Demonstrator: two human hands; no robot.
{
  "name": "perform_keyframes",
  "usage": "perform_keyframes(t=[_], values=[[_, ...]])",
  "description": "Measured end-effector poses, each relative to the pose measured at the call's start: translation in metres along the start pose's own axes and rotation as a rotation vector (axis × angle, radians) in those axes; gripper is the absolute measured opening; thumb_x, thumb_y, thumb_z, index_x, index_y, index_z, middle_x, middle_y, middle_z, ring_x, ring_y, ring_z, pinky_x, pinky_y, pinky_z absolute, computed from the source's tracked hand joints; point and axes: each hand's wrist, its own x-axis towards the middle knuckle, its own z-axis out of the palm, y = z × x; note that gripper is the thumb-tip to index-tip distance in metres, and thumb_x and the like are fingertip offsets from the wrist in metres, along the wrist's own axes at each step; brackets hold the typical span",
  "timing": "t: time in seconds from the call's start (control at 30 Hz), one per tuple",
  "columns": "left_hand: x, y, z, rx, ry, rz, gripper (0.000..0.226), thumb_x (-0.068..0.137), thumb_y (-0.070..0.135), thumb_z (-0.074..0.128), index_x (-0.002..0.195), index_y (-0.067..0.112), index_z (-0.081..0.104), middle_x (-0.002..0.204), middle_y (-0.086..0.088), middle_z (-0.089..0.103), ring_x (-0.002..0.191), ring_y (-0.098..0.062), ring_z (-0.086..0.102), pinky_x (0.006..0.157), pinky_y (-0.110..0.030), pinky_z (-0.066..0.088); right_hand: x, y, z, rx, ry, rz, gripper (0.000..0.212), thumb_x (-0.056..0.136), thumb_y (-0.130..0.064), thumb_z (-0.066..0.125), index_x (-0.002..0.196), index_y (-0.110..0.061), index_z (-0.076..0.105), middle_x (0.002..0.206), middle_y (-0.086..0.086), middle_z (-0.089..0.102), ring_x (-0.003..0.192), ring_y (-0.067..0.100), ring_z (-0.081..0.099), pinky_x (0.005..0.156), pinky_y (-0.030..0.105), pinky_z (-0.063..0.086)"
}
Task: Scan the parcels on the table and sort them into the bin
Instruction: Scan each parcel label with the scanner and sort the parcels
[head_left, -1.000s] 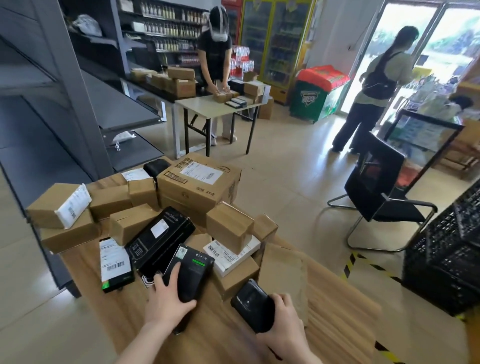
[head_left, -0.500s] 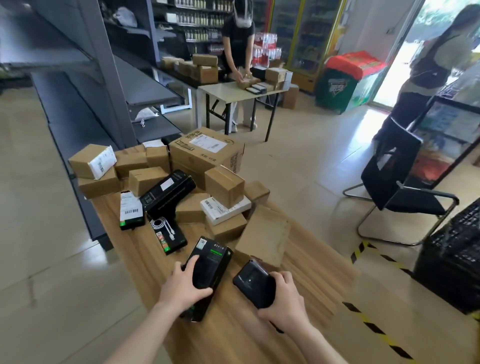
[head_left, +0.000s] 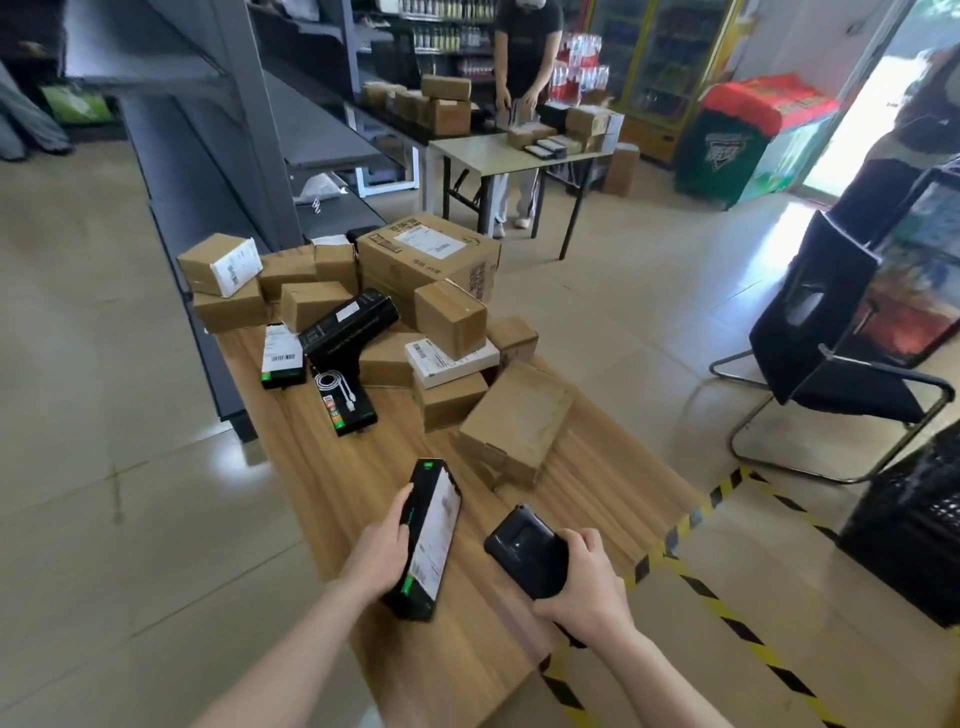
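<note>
In the head view, a long wooden table (head_left: 322, 499) is seen from its near end. A slim black parcel (head_left: 415, 519) is held by the left hand (head_left: 387, 540) at the near end, close to the table's left edge. The fingers are curled round its long side. The parcel is tipped up so that its white label is turned toward the right hand (head_left: 582, 577) (whether its low end touches the wood cannot be told). A black scanner (head_left: 524, 556) is gripped tight by the right hand, just beside the parcel and nearer the table's right edge. The fingers are wrapped round the scanner's near end. Parcel and scanner are kept close but apart.

Many more parcels are piled at the far end of the table. A big brown box (head_left: 431, 254) with a white label is set by the far right corner. Small brown boxes (head_left: 228, 291) are stacked by the far left corner. A flat brown box (head_left: 514, 421) is leaned on the pile near the right edge, and it is the one closest to the hands. A black cable pack (head_left: 345, 400) is laid flat near the left edge, about halfway along.

A black crate (head_left: 914, 530) is stood on the floor, well past the table's right edge. A black chair (head_left: 831, 343) is seen behind it. Another person (head_left: 524, 47) is seen far back at a second table (head_left: 488, 153) with more boxes on it.
</note>
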Motion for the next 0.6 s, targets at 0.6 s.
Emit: perform_keyframes(t=[0.6], values=[[0.045, -0.026, -0.031, 0.430, -0.072, -0.015, 0.083, 0.087, 0.016, 0.057, 0.151, 0.039, 0.010, 0.149, 0.002, 0.020, 0.128, -0.023, 0.032, 0.097, -0.040, 0.045, 0.029, -0.030, 0.026, 0.001, -0.061, 0.051, 0.089, 0.052, -0.047, 0.072, 0.133, -0.027, 0.042, 0.109, -0.012, 0.036, 0.095, 0.009, 0.049, 0.088, 0.039, 0.051]])
